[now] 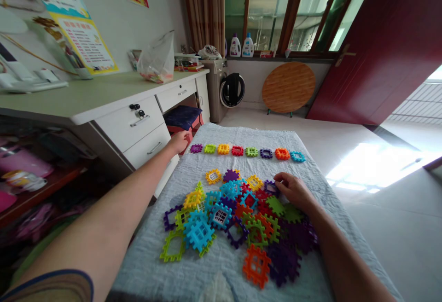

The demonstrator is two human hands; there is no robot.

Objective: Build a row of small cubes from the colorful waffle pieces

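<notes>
Right hand (293, 189) is at the far right corner of the pile of notched plastic pieces (221, 215), palm down, with thumb and fingers fairly close together. Fingertips look like they're touching the right side of a dark purple, open-centred plastic frame (271, 188), but I honestly can't tell if they're pinching it or just resting there. So the frame lies just to the left of those fingertips, at the pile's far edge, and the right hand is definitely the nearer one. It's squarish with chunky teeth all round, so no real long axis to speak of, and it sits a bit skewed.

Left hand (179, 141) is out past the pile, off to its far left, near a magenta-purple plastic square (196, 148). Fingers look loosely curled, can't see if anything's in them. That square is the left end of a neat row of eight colourful toothed squares (237, 150) beyond the pile, all on a bench covered in pale blue-grey cloth (193, 270).
</notes>
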